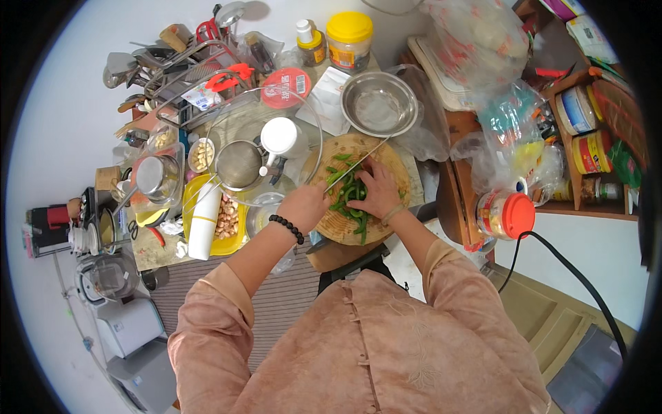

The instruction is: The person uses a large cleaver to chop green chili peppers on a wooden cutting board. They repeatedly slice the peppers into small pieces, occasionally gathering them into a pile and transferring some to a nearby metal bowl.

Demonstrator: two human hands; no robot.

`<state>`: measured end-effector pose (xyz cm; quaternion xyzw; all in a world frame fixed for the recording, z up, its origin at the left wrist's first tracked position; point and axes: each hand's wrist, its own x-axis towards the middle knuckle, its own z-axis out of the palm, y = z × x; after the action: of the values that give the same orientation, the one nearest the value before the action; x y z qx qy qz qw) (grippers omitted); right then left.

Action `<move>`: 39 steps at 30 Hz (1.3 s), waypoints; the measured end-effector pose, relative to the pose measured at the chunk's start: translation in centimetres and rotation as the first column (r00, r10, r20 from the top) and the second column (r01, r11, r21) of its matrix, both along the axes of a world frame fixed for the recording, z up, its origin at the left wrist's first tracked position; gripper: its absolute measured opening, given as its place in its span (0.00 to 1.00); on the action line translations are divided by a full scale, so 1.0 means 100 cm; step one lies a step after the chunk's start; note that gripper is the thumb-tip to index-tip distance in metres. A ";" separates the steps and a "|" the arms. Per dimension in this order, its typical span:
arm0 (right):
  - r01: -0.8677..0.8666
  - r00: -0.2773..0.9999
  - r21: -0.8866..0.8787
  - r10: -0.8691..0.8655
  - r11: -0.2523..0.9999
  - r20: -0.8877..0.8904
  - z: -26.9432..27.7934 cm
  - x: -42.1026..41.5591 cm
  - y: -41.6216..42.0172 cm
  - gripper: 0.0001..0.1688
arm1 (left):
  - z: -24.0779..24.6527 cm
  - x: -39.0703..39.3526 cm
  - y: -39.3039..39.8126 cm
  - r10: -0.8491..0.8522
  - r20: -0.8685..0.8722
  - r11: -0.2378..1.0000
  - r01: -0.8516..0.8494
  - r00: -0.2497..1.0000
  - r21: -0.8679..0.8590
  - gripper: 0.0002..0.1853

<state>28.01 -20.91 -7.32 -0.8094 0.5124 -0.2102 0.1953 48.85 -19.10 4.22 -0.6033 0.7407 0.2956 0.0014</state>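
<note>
My left hand (305, 208), with a dark beaded bracelet at its wrist, grips the handle of a kitchen knife (362, 160). The blade shows nearly edge-on, slanting up and right over a round wooden chopping board (331, 233). Sliced green peppers (349, 194) lie in a loose heap on the board, some strips past the blade. Curled over the heap's right side, my right hand (384, 191) holds the pepper pieces down, its upper fingers close to the blade. Part of the cutting edge is hidden.
A steel bowl (379, 103) stands just beyond the board. To the left are a white lidded jug (280, 137), a mesh strainer (239, 164) and a yellow tray (227, 249) with shallots or garlic. A wooden shelf (579, 207) with jars and a red-lidded jar (504, 215) flank the right.
</note>
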 end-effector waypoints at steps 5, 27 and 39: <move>0.026 1.000 0.044 -0.025 0.999 -0.011 0.002 -0.002 0.000 0.36 | 0.022 -0.008 -0.002 -0.066 0.033 0.997 0.067 0.997 -0.030 0.11; 0.007 1.000 0.026 -0.006 1.000 -0.025 0.000 -0.001 -0.003 0.36 | -0.071 -0.004 -0.011 0.044 -0.126 0.997 -0.051 0.991 -0.055 0.10; -0.002 1.000 -0.011 0.002 1.000 0.002 -0.008 0.000 -0.004 0.37 | -0.019 0.005 -0.016 -0.041 -0.100 0.999 0.041 0.994 0.005 0.10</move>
<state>28.03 -21.28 -8.09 -0.8107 0.5102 -0.2139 0.1916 49.31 -20.66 2.32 -0.5725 0.7510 0.3279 -0.0274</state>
